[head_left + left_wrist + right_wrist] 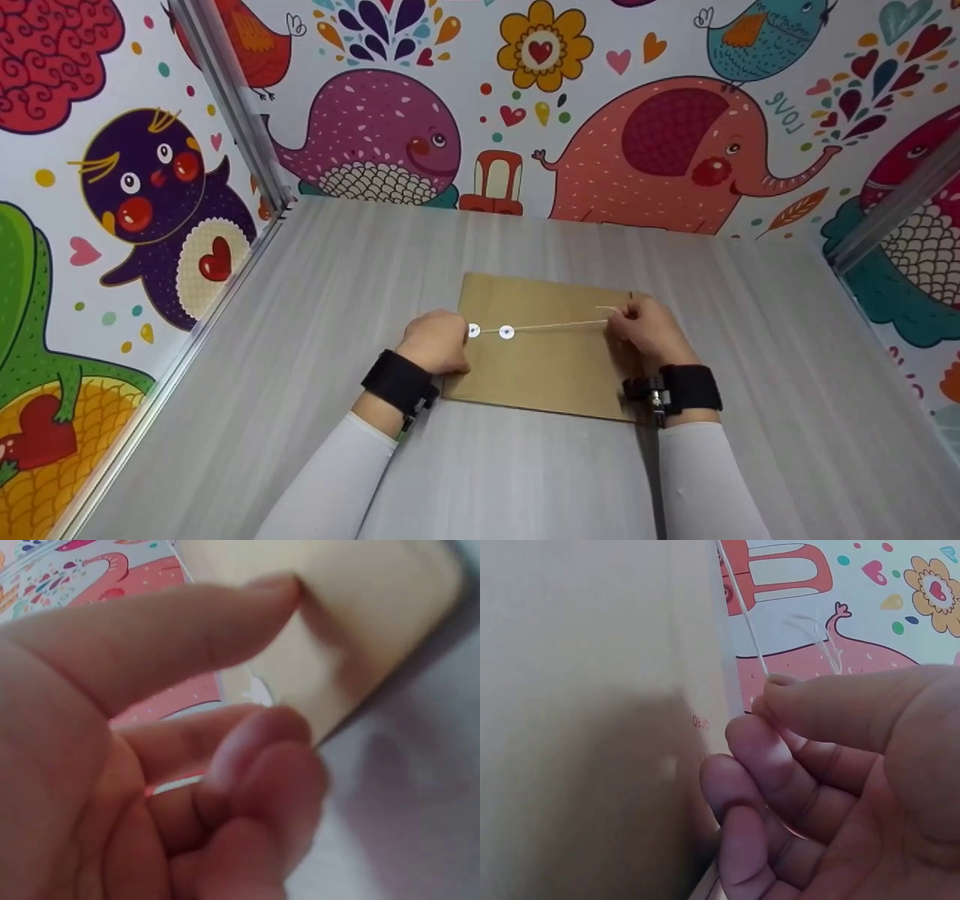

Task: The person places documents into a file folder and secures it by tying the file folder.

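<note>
A brown kraft document envelope (547,375) lies on the table, with two white round closure buttons (507,332) near its left edge. From them a thin pale string (562,325) runs straight to the right. My right hand (649,330) pinches this string between thumb and forefinger above the envelope's right edge; its loose end sticks out past the fingers. In the right wrist view the string (744,611) rises taut from the thumb tip. My left hand (439,341) grips the envelope's left edge, thumb on its face in the left wrist view and the other fingers curled.
The pale wood-grain table (315,300) reaches to printed walls at the back and sides. Metal corner posts (236,97) stand at the back left and at the right. Each wrist wears a black strap (694,388), and a dark cable runs beside the right forearm.
</note>
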Demonstrator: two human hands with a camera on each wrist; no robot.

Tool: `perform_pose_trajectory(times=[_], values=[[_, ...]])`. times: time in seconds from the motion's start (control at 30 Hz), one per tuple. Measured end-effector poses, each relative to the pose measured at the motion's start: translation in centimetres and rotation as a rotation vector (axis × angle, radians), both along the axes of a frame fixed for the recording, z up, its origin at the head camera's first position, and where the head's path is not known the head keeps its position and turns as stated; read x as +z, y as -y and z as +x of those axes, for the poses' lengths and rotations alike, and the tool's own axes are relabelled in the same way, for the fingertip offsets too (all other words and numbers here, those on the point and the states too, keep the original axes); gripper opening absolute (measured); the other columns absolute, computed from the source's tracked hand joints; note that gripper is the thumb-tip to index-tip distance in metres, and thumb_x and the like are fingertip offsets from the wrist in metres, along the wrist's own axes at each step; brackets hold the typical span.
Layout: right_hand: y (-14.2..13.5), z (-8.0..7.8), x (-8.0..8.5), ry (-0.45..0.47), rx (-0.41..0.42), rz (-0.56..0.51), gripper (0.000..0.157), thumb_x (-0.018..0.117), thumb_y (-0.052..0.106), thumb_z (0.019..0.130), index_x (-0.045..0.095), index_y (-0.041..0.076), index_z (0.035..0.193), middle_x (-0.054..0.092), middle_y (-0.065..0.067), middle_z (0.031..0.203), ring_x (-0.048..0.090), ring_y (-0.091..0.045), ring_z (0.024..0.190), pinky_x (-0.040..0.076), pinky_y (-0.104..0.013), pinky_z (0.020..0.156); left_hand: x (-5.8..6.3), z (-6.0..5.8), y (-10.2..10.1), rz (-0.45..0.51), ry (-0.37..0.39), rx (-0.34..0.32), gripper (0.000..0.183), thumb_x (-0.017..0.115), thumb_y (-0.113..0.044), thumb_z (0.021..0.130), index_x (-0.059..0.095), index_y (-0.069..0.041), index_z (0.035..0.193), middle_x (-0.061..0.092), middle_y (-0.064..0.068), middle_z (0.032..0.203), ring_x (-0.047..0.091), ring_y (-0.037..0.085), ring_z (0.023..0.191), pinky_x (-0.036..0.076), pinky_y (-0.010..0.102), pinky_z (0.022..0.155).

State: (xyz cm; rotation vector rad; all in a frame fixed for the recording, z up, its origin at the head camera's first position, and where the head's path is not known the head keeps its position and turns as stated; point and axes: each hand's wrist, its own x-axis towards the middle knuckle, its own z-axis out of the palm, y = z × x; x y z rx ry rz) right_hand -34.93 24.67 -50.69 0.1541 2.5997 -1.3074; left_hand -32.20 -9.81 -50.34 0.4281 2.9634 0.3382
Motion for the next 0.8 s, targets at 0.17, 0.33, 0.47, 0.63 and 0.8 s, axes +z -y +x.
perform_pose_trajectory(times=[0.17, 0.33, 0.47, 0.63, 0.8], values=[[0.1, -0.1, 0.0, 0.017, -0.024, -0.050, 0.020, 0.058, 0.018, 0.097, 0.060, 0.000, 0.105, 0.052, -0.012, 0.090, 0.058, -0.028, 0.081, 0.053, -0.034, 0.065, 0.2, 0.3, -0.7, -0.022, -0.013, -0.015, 0.028, 0.087, -0.027, 0.064, 0.063, -0.012, 0.059, 0.060, 0.002, 0.070, 0.052, 0.018, 0.064, 0.050, 0.037, 0.055], [0.3, -0.3, 0.2, -0.005, -0.036, -0.031, 0.020, 0.057, 0.020, 0.096, 0.060, 0.002, 0.105, 0.055, -0.013, 0.091, 0.059, -0.028, 0.080, 0.054, -0.034, 0.063, 0.0, 1.6, -2.2, -0.094, -0.112, -0.061, 0.016, 0.080, -0.017, 0.071, 0.067, -0.009, 0.067, 0.067, 0.006, 0.075, 0.061, 0.021, 0.069, 0.055, 0.039, 0.060], [0.4, -0.5, 0.4, -0.038, -0.040, 0.000, 0.021, 0.057, 0.023, 0.097, 0.060, 0.004, 0.105, 0.059, -0.016, 0.095, 0.062, -0.028, 0.081, 0.056, -0.034, 0.066, -0.2, 3.5, -4.6, -0.151, -0.195, -0.211, 0.010, 0.070, -0.008, 0.075, 0.065, -0.012, 0.066, 0.067, 0.005, 0.075, 0.063, 0.021, 0.069, 0.054, 0.038, 0.055], [0.2, -0.7, 0.4, -0.115, -0.106, 0.050, 0.016, 0.059, 0.020, 0.097, 0.063, 0.005, 0.097, 0.057, -0.008, 0.085, 0.059, -0.026, 0.077, 0.053, -0.033, 0.061, -0.6, 4.9, -6.2, -0.109, -0.284, -0.327, 0.019, 0.072, -0.018, 0.075, 0.062, -0.014, 0.059, 0.064, 0.000, 0.066, 0.062, 0.017, 0.066, 0.052, 0.034, 0.055], [0.2, -0.9, -0.2, -0.170, -0.149, 0.085, 0.016, 0.061, 0.018, 0.092, 0.063, 0.005, 0.082, 0.055, 0.000, 0.070, 0.054, -0.020, 0.066, 0.045, -0.029, 0.055, -1.5, 6.4, -5.2, -0.112, -0.338, -0.346, 0.022, 0.074, -0.029, 0.076, 0.070, -0.011, 0.065, 0.067, 0.002, 0.068, 0.062, 0.018, 0.075, 0.051, 0.032, 0.073]])
